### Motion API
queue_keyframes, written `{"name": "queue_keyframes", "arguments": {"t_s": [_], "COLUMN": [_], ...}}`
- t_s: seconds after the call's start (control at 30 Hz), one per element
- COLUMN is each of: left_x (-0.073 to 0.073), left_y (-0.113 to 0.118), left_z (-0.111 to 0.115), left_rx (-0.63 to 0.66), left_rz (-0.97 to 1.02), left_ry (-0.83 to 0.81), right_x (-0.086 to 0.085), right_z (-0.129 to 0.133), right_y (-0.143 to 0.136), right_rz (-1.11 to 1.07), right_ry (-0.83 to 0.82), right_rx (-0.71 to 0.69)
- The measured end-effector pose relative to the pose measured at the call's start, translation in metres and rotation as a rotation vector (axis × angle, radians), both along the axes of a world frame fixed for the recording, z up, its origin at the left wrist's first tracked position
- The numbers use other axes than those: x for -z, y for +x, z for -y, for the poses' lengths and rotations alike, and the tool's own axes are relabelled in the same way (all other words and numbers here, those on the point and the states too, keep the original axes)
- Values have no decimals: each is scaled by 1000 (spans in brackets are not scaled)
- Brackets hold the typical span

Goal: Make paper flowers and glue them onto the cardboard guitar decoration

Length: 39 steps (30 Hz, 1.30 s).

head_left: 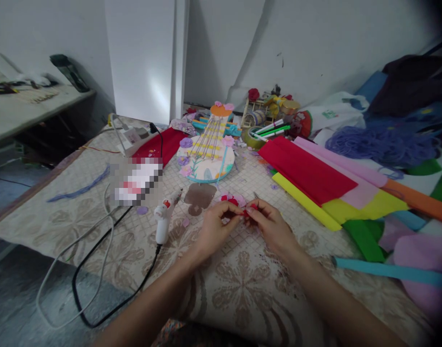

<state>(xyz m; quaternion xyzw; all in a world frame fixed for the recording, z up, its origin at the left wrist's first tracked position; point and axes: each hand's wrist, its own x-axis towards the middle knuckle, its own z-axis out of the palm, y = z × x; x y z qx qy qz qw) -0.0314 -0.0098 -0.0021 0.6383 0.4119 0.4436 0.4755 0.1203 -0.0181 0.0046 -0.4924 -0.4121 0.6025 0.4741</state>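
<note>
Both hands meet over the patterned tablecloth [242, 279], pinching a small red piece [250, 210] that looks like paper or felt. My left hand [221, 222] closes thumb and forefinger on its left side. My right hand [273, 224] grips it from the right, hiding part of it. Just behind the fingertips lie small red and pink pieces [233, 198]. A white hot glue gun [163, 226] stands to the left of my left hand, nozzle up and to the right. Farther back rests a guitar-shaped craft [206, 154] with paper flowers and strings.
Red sheets [311, 168], a yellow roll [307, 202] and a blue roll [390, 270] lie on the right. Purple yarn [383, 144] is heaped behind them. Cables [110, 231] loop over the table's left front edge. Markers [273, 129] and tape [253, 137] sit at the back.
</note>
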Motion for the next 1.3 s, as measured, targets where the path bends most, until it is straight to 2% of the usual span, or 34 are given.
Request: {"name": "queue_keyframes", "arguments": {"t_s": [0.17,0.3,0.67,0.8,0.9,1.0,1.07,1.2,1.3], "left_x": [0,-3,2,1,-6,-16,-23,-28,-27], "left_y": [0,-1,1,1,-5,-21,-39,-84,-116], "left_z": [-2,-3,-1,2,9,24,38,70,83], "left_rx": [22,46,2,-32,-46,-33,-81,-309,-536], "left_rz": [107,171,120,62,-76,-223,-283,-412,-541], "left_ry": [-157,-214,-198,-143,-62,52,134,296,345], "right_x": [6,6,11,5,4,6,8,4,0], "right_z": [0,0,3,-6,-23,-43,-52,-54,-48], "right_y": [2,2,4,11,24,37,43,42,34], "right_rz": [72,110,170,314,457,626,803,1139,1158], "right_ry": [72,88,109,183,279,352,429,653,683], "right_rx": [-26,-15,-53,-17,38,74,80,165,134]}}
